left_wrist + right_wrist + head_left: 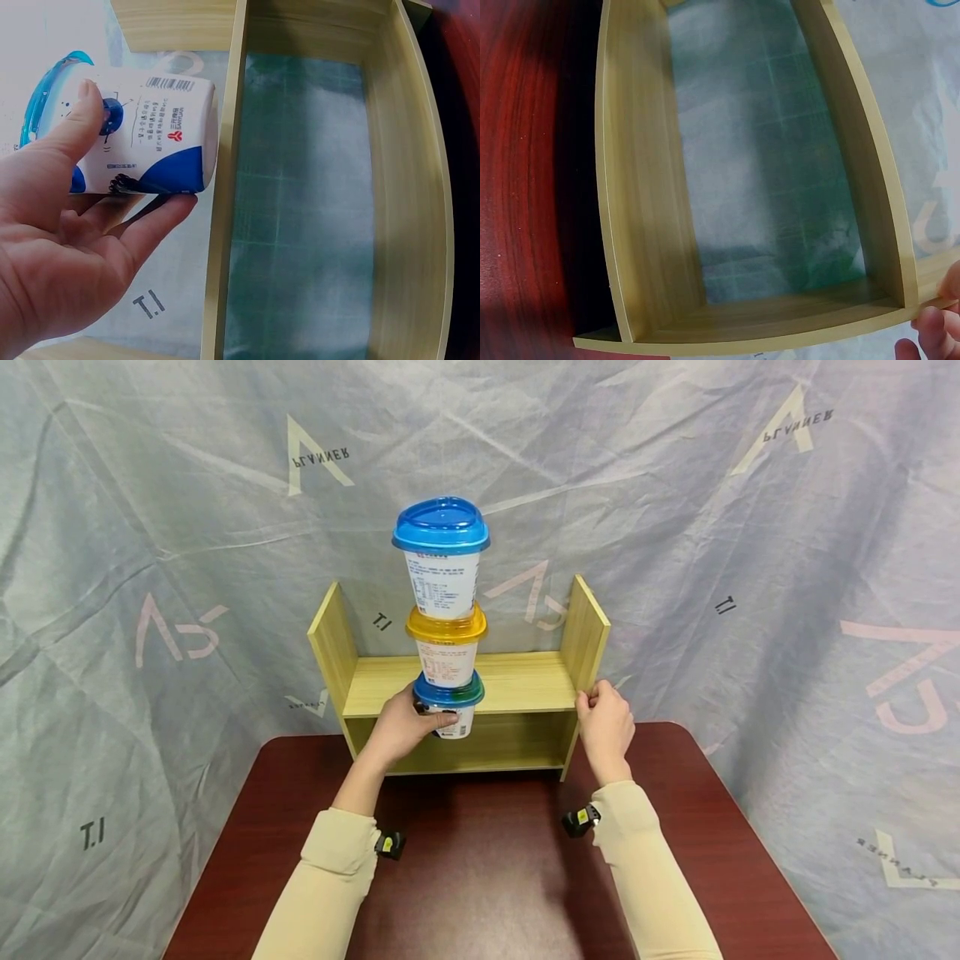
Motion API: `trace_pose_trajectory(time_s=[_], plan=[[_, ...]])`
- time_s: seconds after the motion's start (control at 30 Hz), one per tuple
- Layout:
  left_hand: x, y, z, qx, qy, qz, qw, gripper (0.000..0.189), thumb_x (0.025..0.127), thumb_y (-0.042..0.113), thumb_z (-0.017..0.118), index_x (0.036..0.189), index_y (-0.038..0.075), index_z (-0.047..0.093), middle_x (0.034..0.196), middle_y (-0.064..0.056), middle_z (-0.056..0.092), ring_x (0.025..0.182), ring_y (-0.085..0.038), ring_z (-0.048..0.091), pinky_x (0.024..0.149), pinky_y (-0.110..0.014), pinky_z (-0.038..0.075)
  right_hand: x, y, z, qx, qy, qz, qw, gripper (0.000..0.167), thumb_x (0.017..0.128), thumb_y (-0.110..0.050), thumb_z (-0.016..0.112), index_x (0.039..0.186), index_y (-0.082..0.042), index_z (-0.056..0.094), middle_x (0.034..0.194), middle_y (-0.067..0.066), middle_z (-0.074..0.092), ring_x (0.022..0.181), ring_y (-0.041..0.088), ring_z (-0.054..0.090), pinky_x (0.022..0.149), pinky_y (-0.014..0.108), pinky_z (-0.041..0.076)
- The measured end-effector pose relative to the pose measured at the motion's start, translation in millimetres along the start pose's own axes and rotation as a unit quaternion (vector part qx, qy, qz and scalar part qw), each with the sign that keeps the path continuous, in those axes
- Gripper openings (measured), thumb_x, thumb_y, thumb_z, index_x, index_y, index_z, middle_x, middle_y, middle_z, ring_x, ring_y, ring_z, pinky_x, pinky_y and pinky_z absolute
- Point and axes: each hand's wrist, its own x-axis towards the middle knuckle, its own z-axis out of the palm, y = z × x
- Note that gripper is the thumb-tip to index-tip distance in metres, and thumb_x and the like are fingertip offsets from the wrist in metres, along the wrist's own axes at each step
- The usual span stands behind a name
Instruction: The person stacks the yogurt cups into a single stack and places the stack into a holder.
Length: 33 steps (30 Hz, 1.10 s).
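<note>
My left hand (pixel 405 727) grips the lowest of three stacked yogurt cups, thumb across its front. This lowest cup (pixel 161 127) is white with blue patches and a blue lid. On it stands a middle cup (pixel 447 664) with a yellow lid, and on that a larger top cup (pixel 442 585) with a bright blue lid. The stack is upright in front of a wooden shelf (pixel 382 681); in the left wrist view the lowest cup's base is right at the upper board's edge. My right hand (pixel 606 727) pinches the shelf's right side panel (pixel 588 627).
The two-tier shelf stands at the back of a dark red table (pixel 465 877). Behind it hangs a wrinkled grey printed sheet (pixel 225 468). The lower compartment (pixel 765 165) shows the sheet through its open back.
</note>
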Motion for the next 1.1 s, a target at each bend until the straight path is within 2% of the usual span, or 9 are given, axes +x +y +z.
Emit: trace_pose_trajectory(time_s=[0.47, 0.93, 1.1], plan=[[8.0, -5.9, 0.0, 0.004, 0.006, 0.002, 1.0, 0.066, 0.087, 0.031, 0.083, 0.141, 0.008, 0.051, 0.131, -0.012, 0.064, 0.119, -0.03, 0.062, 0.098, -0.049, 0.05, -0.8, 1, 1, 0.005, 0.003, 0.002, 1.0, 0.022, 0.094, -0.019, 0.069, 0.08, -0.008, 0.056, 0.081, 0.01, 0.068, 0.068, 0.042, 0.064, 0.056, 0.054, 0.046], [12.9, -5.9, -2.1, -0.03, 0.003, 0.008, 0.9995, 0.065, 0.086, 0.024, 0.084, 0.14, 0.006, 0.052, 0.13, -0.014, 0.064, 0.118, -0.032, 0.062, 0.098, -0.049, 0.05, -2.6, -1, 2, 0.001, -0.002, 0.004, 1.0, 0.021, 0.095, -0.021, 0.069, 0.081, -0.008, 0.059, 0.081, 0.009, 0.069, 0.067, 0.04, 0.064, 0.057, 0.054, 0.048], [14.6, -7.9, -2.7, -0.027, 0.004, 0.009, 0.9996, 0.064, 0.086, 0.025, 0.084, 0.139, 0.006, 0.052, 0.13, -0.013, 0.064, 0.118, -0.032, 0.062, 0.098, -0.049, 0.05, -3.8, -2, 2, 0.001, -0.003, 0.006, 1.0, 0.021, 0.095, -0.021, 0.069, 0.081, -0.009, 0.059, 0.082, 0.009, 0.069, 0.068, 0.039, 0.064, 0.057, 0.053, 0.048]])
